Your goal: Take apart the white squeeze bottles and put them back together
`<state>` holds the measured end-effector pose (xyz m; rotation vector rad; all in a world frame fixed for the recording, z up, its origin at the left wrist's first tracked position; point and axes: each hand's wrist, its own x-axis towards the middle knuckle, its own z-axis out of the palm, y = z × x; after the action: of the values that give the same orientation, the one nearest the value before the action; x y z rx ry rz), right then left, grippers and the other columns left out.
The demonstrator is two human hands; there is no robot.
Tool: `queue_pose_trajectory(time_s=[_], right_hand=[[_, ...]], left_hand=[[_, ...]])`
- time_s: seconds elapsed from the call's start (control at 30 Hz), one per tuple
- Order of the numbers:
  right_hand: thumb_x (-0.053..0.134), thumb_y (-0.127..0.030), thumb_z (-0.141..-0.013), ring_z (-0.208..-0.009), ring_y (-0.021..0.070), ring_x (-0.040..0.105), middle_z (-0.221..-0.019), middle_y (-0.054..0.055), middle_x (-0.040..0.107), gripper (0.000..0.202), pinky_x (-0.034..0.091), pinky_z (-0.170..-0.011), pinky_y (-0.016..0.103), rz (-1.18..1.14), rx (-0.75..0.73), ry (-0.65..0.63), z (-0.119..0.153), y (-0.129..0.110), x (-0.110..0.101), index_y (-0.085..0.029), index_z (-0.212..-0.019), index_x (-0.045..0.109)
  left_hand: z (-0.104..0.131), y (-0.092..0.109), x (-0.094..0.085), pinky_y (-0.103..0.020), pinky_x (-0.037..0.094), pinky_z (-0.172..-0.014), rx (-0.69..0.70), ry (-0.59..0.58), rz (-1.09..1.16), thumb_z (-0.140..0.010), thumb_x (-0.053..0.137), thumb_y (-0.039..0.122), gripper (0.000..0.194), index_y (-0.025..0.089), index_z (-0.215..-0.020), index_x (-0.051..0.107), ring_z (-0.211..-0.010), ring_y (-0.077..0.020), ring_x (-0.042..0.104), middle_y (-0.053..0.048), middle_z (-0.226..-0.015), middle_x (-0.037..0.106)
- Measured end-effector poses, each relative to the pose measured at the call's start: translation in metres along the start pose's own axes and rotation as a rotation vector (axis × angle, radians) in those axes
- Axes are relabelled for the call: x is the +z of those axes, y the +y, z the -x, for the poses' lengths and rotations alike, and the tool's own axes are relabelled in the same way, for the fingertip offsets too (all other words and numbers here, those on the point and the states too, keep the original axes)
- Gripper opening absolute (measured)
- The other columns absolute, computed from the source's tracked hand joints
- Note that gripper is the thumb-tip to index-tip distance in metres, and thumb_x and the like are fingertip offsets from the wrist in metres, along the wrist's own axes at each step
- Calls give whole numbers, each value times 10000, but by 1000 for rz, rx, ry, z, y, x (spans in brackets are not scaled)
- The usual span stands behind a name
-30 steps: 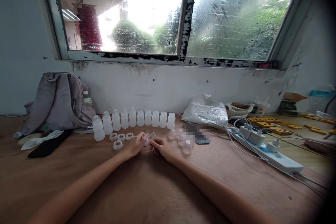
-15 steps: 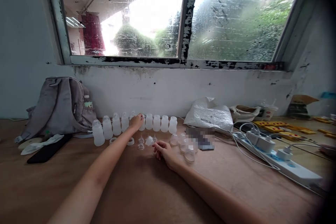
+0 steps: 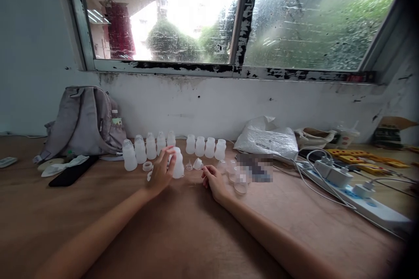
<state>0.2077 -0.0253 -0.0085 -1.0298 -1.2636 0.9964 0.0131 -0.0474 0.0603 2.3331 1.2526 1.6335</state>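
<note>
Cloudy plastic and smooth brown wood

The bottles point(image 3: 177, 163) looked like matt, milky plastic. The table point(image 3: 183, 235) looked like smooth wood with a soft shine. The backpack point(image 3: 78, 117) was dull gray cloth, and the bag point(image 3: 266, 137) was shiny, crinkly silver.

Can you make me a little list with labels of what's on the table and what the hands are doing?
Left hand: at the front bottle, grip unclear
Right hand: fingers curled, near a small white part
Back bottles: nine, five left of a gap, four right
Far left: gray backpack
Right side: silver bag, white power strip
</note>
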Motion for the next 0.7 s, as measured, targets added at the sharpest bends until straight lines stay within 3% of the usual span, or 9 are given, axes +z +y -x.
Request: queue_pose_trajectory(time_s=[0.2,0.37,0.53,0.7], right_hand=[[501,-464,-709,-356,52,398,-586,-37,470,304,272,-311,175,39,3,-34,-1,1,2,-164,-758,483],[504,-455,-714,-373,50,412,-623,-33,472,306,288,-326,177,5,-18,-11,0,1,1,-164,-808,492],[499,-443,-722,-374,58,418,-630,-35,477,277,282,-321,181,-4,-38,11,4,-3,0,-182,-808,467],[452,-414,-756,-368,61,410,-634,-30,476,223,288,-320,182,-2,-75,66,12,-15,0,-195,-792,426]], left_hand=[[28,-11,-2,-295,360,-893,16,-141,112,-861,318,271,186,223,-962,466,-1057,-167,465,-52,-1175,472],[36,-15,6,-308,389,-858,-135,-138,337,-841,370,325,310,215,-1127,321,-998,-168,514,-92,-1196,463],[41,-17,9,-319,410,-809,-250,-381,589,-798,454,361,476,186,-1174,220,-918,-183,556,-107,-1043,570],[39,-16,8,-305,425,-761,-182,-581,470,-705,563,402,513,192,-1109,327,-866,-194,555,-60,-961,594]])
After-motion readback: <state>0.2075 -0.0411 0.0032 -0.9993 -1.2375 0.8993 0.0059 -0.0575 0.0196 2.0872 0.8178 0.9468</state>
